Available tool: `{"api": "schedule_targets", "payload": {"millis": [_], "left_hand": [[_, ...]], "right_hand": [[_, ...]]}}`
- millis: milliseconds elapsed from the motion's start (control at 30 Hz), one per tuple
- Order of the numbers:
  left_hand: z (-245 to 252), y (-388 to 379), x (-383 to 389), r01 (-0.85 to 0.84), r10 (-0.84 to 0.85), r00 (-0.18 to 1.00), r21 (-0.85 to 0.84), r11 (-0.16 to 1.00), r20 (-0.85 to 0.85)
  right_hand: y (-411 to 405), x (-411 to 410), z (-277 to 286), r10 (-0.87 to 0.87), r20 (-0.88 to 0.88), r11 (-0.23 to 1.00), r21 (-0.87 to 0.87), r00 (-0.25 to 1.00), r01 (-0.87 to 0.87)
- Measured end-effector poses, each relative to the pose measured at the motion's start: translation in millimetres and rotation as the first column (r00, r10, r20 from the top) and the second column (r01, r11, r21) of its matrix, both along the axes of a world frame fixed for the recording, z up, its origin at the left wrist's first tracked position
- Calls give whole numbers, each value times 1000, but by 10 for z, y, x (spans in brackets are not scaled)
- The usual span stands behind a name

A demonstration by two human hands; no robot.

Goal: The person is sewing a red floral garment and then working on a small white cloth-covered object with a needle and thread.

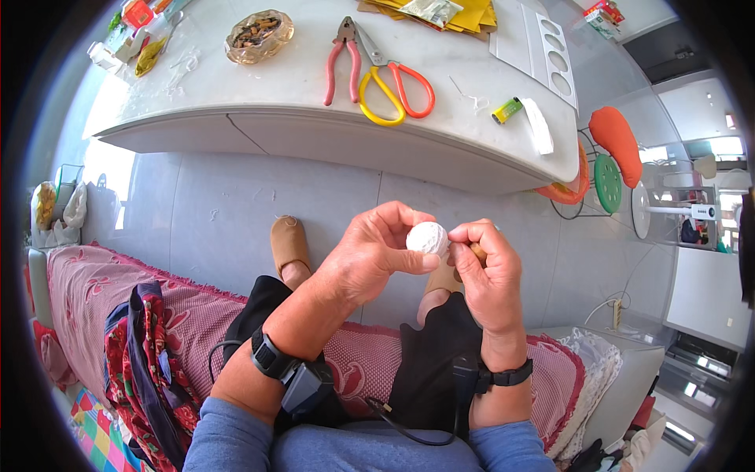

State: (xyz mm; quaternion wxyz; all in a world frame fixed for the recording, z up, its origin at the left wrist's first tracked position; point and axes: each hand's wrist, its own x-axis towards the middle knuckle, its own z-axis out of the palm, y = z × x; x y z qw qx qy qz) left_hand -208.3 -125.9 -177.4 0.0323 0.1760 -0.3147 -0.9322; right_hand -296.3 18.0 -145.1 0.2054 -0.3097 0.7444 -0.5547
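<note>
My left hand holds a small white ball wound with thread between its thumb and fingers, above the floor and in front of my lap. Close against the ball's right side, my right hand has its thumb and index finger pinched together. Whatever thin thing may lie between those fingertips is too small to make out. Part of something tan shows behind the right fingers. On the table past my hands lie scissors with one yellow and one red handle, and pliers with pink grips.
The white table bears a glass ashtray with cigarette butts, a green lighter, a white strip, a needle-like piece with thread and yellow envelopes. Stools stand right. Floral clothing lies on the pink-covered sofa.
</note>
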Motion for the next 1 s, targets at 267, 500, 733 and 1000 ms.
{"api": "schedule_targets", "payload": {"millis": [267, 500, 733, 1000], "left_hand": [[30, -18, 9, 84, -81, 995, -50, 995, 66], [9, -18, 22, 86, -79, 993, -84, 993, 83], [4, -21, -4, 34, -33, 999, -50, 998, 19], [74, -98, 22, 27, -27, 1000, -37, 999, -7]], "right_hand": [[5, 13, 35, 17, 107, 997, 67, 994, -24], [7, 14, 27, 28, 116, 995, 93, 993, -39], [-37, 7, 53, -34, 239, 999, 44, 970, 24], [-145, -63, -8, -80, 574, 982, -94, 815, 162]]}}
